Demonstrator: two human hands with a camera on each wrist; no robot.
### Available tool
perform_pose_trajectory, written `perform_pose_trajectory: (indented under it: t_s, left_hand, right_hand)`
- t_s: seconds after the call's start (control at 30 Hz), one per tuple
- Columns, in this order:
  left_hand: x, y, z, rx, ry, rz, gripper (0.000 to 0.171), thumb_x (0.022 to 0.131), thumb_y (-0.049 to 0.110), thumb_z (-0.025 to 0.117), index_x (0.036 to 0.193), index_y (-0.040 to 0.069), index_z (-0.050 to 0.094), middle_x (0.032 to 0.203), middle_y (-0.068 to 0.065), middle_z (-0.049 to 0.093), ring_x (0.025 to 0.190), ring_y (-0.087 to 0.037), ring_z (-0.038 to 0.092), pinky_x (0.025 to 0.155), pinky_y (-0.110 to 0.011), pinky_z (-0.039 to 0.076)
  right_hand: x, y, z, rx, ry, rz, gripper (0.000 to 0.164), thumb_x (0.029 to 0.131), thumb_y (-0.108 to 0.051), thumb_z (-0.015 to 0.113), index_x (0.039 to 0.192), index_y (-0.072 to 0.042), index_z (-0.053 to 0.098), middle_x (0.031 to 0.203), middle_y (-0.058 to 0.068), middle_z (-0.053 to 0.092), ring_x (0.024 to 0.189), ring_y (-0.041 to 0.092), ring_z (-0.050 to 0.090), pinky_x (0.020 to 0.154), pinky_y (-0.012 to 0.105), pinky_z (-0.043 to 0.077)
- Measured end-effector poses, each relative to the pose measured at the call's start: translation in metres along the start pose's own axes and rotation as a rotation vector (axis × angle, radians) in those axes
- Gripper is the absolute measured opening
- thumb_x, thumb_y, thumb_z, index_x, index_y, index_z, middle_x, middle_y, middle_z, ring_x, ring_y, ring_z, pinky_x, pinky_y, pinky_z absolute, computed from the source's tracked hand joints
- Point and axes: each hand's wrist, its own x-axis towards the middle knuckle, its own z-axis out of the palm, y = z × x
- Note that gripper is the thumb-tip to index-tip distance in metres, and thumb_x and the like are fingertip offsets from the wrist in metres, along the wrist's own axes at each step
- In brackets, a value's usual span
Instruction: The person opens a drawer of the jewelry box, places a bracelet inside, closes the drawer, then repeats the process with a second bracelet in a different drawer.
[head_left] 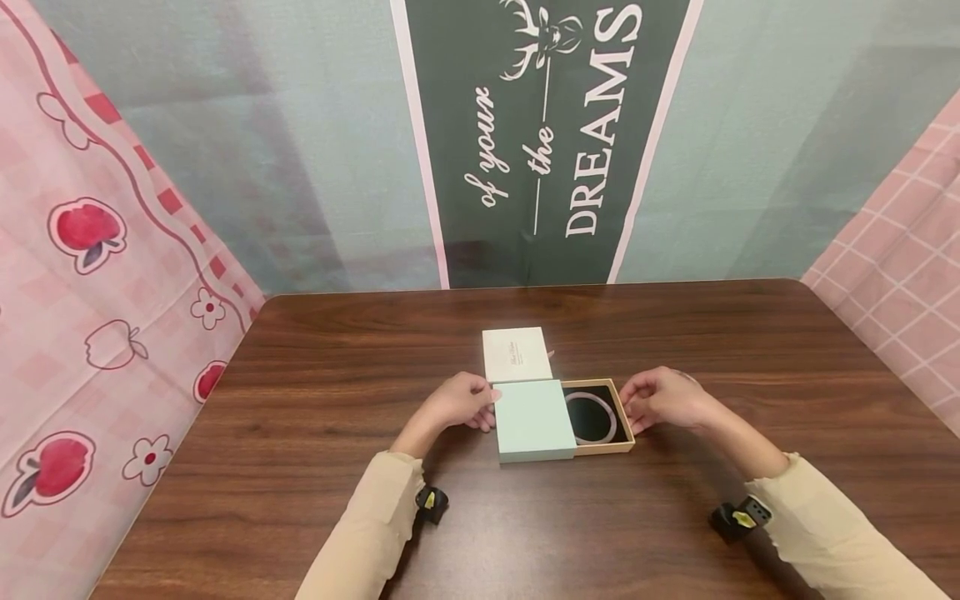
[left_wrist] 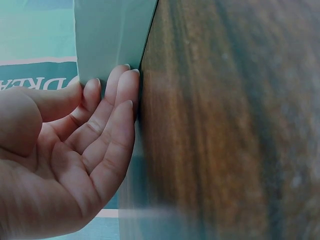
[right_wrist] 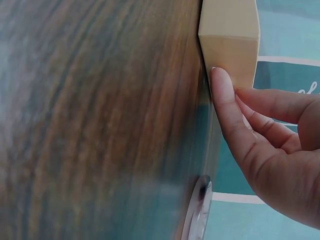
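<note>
A pale mint box sleeve (head_left: 534, 421) lies on the table, with a tan-edged drawer (head_left: 604, 450) partly out of its right end. Inside the drawer, a pale round bangle (head_left: 613, 415) lies on black padding, its left side hidden under the sleeve. My left hand (head_left: 459, 402) rests against the sleeve's left end, fingertips touching the end face and thumb at the upper edge. At the opposite side, my right hand (head_left: 670, 400) touches the drawer's outer end wall; in the right wrist view, the fingertips rest on that tan wall (right_wrist: 227, 55).
Just behind the sleeve lies a white flat box or card (head_left: 517, 354) with small print and a bit of ribbon at its right. A brown wood-grain table (head_left: 360, 350) extends around, with printed cloths (head_left: 345, 167) behind and at both sides.
</note>
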Motion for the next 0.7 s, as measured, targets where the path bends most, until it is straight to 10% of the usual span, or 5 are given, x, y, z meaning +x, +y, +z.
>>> perform_pose_trajectory:
  t_s: [0.7]
  left_hand:
    - [-0.001,0.0006,0.0004,-0.007,0.006,0.005,0.03,0.095,0.017,0.051,0.073,-0.003,0.054,0.063,-0.01,0.062,0.055,-0.015,0.06,0.055,-0.028,0.051]
  right_hand:
    - [0.0064,-0.0046,0.0057,0.078,-0.095,-0.043,0.016,0.082,0.012,0.05,0.096,0.019,0.052,0.075,0.014,0.059,0.065,0.021,0.062,0.063,0.037,0.054]
